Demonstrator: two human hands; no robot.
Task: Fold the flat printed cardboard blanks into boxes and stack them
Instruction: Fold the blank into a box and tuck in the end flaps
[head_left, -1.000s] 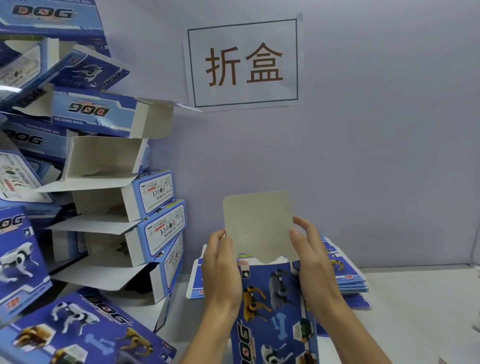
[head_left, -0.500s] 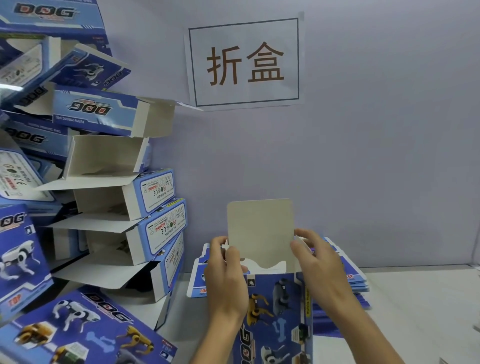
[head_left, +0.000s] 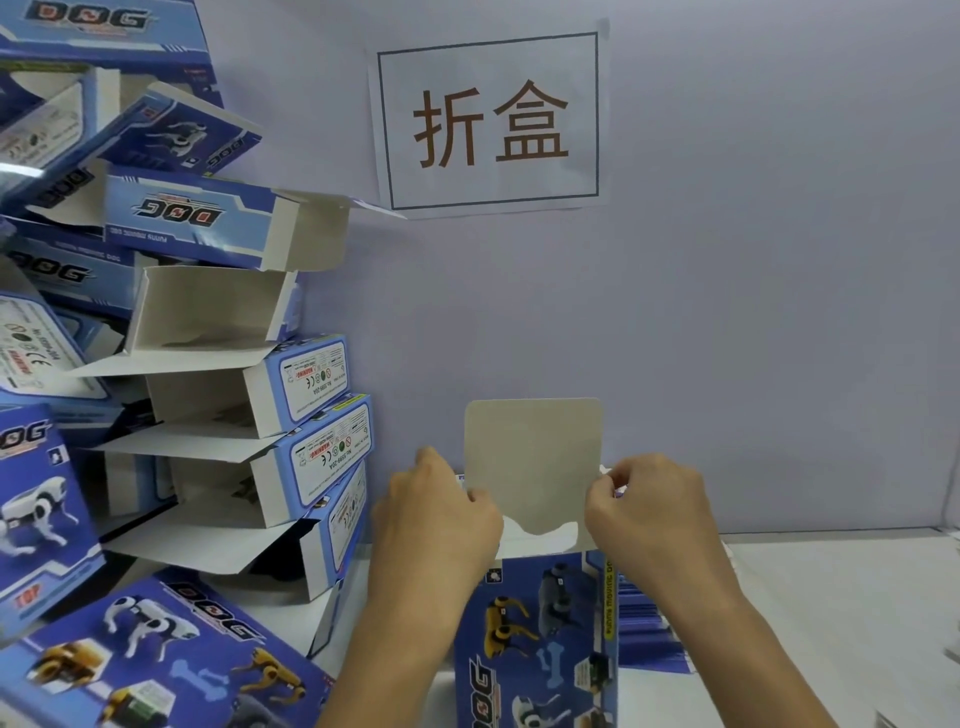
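Observation:
A blue printed DOG box (head_left: 540, 639) stands upright in front of me, its grey top flap (head_left: 535, 457) raised. My left hand (head_left: 436, 525) grips the box's upper left edge with curled fingers. My right hand (head_left: 649, 514) pinches a small side flap at the upper right corner. A pile of flat blue blanks (head_left: 644, 644) lies on the table behind the box, mostly hidden by my right arm. Folded boxes (head_left: 218, 395) with open ends are stacked high at the left.
A paper sign (head_left: 488, 119) with two characters hangs on the lilac wall. More printed boxes (head_left: 145, 654) lie at the lower left. The white table (head_left: 831, 613) extends to the right.
Both hands have slid up to the box's top corners and their fingers have curled in. The right hand now pinches the side flap beside the raised top flap.

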